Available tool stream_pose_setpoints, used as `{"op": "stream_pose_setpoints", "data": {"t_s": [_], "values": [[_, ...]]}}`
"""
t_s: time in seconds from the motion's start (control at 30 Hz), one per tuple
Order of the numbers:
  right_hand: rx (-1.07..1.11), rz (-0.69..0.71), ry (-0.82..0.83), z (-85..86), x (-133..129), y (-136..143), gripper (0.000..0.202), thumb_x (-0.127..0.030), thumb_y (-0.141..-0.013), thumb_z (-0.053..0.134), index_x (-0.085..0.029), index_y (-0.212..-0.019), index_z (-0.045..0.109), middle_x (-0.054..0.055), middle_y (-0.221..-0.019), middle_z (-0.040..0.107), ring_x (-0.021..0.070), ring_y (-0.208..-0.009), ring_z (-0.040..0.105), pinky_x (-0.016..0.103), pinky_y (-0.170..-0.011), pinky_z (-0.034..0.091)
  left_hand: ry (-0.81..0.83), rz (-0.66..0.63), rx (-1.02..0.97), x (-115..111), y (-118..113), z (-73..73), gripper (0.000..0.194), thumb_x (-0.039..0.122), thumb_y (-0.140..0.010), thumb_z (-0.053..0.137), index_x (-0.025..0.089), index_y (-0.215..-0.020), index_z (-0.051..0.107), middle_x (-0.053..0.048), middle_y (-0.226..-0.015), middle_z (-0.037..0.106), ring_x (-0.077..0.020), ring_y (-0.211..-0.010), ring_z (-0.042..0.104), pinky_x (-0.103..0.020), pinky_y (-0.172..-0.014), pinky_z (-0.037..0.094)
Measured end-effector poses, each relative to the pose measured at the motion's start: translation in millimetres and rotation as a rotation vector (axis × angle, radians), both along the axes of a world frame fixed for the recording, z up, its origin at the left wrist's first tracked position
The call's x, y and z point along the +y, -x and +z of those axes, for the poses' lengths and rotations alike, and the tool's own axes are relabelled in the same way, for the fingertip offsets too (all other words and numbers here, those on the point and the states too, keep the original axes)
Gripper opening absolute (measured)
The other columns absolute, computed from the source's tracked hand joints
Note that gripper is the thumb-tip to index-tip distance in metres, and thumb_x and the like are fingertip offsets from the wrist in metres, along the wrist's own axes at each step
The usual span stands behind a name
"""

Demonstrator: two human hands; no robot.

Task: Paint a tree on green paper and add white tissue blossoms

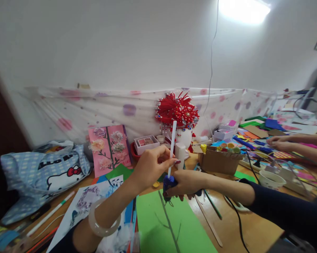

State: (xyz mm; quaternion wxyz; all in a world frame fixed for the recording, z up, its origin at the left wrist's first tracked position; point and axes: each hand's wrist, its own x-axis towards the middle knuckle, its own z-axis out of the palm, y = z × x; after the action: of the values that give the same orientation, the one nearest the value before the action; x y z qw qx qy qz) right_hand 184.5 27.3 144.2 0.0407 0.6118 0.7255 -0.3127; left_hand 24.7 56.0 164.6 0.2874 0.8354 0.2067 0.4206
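Observation:
A white glue stick [173,137] stands nearly upright in front of me, its lower end at the back of a blue glue gun [169,182]. My left hand [156,160] pinches the stick between thumb and fingers, partway along it. Wrapped round the glue gun is my right hand [186,183], which hides much of it. Both hands are above a green sheet [151,225] with a dark branching stem drawn on it. To the left lies a white paper [80,207] with purple and blue floral marks.
A pink flower picture [110,150] leans behind, beside a blue checked bag [46,175]. A red beaded headdress [178,110] stands at the back. Right are a cardboard box [221,161], a paper cup [271,180], a black cord [238,221] and another person's hands [282,143].

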Motion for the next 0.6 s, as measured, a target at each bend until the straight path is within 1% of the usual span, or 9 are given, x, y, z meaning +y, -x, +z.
{"op": "stream_pose_setpoints", "data": {"t_s": [0.1, 0.17, 0.2, 0.27, 0.33, 0.4, 0.47, 0.53, 0.6], "values": [[0.025, -0.007, -0.02, -9.0, 3.3, -9.7, 0.051, -0.065, -0.075, 0.054, -0.015, -0.076, 0.064, 0.002, -0.063, 0.064, 0.0083, -0.041, 0.053, 0.017, -0.035, 0.042, -0.009, 0.025, -0.044, 3.7, 9.3, -15.1, 0.019, 0.036, -0.088, 0.058, 0.019, -0.094, 0.062, -0.001, -0.089, 0.07, -0.0157, -0.083, 0.066, -0.025, -0.075, 0.05], [0.049, -0.029, -0.028, -16.8, 5.8, -20.9, 0.055, -0.069, -0.075, 0.052, -0.016, -0.081, 0.064, 0.002, -0.062, 0.064, 0.0086, -0.04, 0.052, 0.018, -0.035, 0.042, -0.016, 0.099, -0.044, 11.9, 22.0, -31.9, 0.022, 0.037, -0.091, 0.05, 0.019, -0.101, 0.06, -0.002, -0.095, 0.07, -0.0164, -0.087, 0.066, -0.026, -0.078, 0.05], [0.063, -0.045, -0.027, -20.8, 7.1, -27.2, 0.057, -0.071, -0.074, 0.051, -0.016, -0.084, 0.064, 0.002, -0.063, 0.064, 0.0085, -0.039, 0.051, 0.018, -0.035, 0.042, -0.022, 0.162, -0.014, 17.5, 29.9, -42.0, 0.021, 0.035, -0.092, 0.048, 0.019, -0.1, 0.06, -0.003, -0.095, 0.07, -0.0168, -0.088, 0.065, -0.027, -0.078, 0.049], [0.087, -0.086, -0.024, -28.4, 10.0, -39.6, 0.06, -0.073, -0.074, 0.05, -0.016, -0.087, 0.064, 0.003, -0.065, 0.065, 0.0077, -0.038, 0.05, 0.019, -0.035, 0.041, -0.052, 0.288, 0.117, 29.8, 47.2, -64.7, 0.018, 0.031, -0.09, 0.048, 0.019, -0.092, 0.061, -0.002, -0.091, 0.07, -0.0181, -0.086, 0.065, -0.028, -0.076, 0.048], [0.106, -0.131, -0.033, -34.6, 13.1, -49.3, 0.06, -0.073, -0.075, 0.049, -0.016, -0.084, 0.065, 0.004, -0.068, 0.067, 0.007, -0.038, 0.049, 0.019, -0.036, 0.042, -0.066, 0.349, 0.248, 40.4, 63.4, -89.0, 0.016, 0.027, -0.086, 0.049, 0.019, -0.084, 0.063, -0.002, -0.086, 0.07, -0.0189, -0.083, 0.064, -0.029, -0.077, 0.047], [0.122, -0.172, -0.043, -38.9, 16.0, -54.8, 0.061, -0.074, -0.076, 0.046, -0.016, -0.08, 0.065, 0.005, -0.069, 0.067, 0.0068, -0.038, 0.049, 0.02, -0.037, 0.042, -0.031, 0.375, 0.34, 46.0, 75.0, -113.0, 0.017, 0.026, -0.085, 0.049, 0.019, -0.082, 0.064, -0.002, -0.085, 0.07, -0.0191, -0.082, 0.065, -0.029, -0.076, 0.047], [0.118, -0.215, -0.055, -41.5, 19.0, -56.7, 0.063, -0.075, -0.077, 0.044, -0.016, -0.077, 0.065, 0.006, -0.067, 0.067, 0.0072, -0.038, 0.048, 0.02, -0.038, 0.041, -0.022, 0.378, 0.419, 45.6, 80.3, -135.3, 0.019, 0.025, -0.087, 0.047, 0.019, -0.085, 0.065, -0.004, -0.087, 0.071, -0.0195, -0.084, 0.065, -0.03, -0.078, 0.047], [0.09, -0.246, -0.09, -43.7, 22.9, -56.9, 0.065, -0.076, -0.077, 0.042, -0.016, -0.073, 0.064, 0.007, -0.066, 0.067, 0.0082, -0.04, 0.05, 0.021, -0.039, 0.041, -0.075, 0.368, 0.513, 40.8, 80.1, -154.1, 0.02, 0.024, -0.088, 0.047, 0.018, -0.091, 0.066, -0.006, -0.093, 0.07, -0.0213, -0.091, 0.063, -0.033, -0.083, 0.046], [0.051, -0.261, -0.137, -46.7, 28.1, -57.2, 0.065, -0.076, -0.078, 0.041, -0.016, -0.069, 0.063, 0.007, -0.064, 0.067, 0.0102, -0.043, 0.053, 0.021, -0.042, 0.041, -0.149, 0.373, 0.607, 34.4, 77.2, -168.1, 0.02, 0.023, -0.088, 0.049, 0.018, -0.098, 0.065, -0.008, -0.102, 0.068, -0.0239, -0.1, 0.06, -0.039, -0.091, 0.043]]}}
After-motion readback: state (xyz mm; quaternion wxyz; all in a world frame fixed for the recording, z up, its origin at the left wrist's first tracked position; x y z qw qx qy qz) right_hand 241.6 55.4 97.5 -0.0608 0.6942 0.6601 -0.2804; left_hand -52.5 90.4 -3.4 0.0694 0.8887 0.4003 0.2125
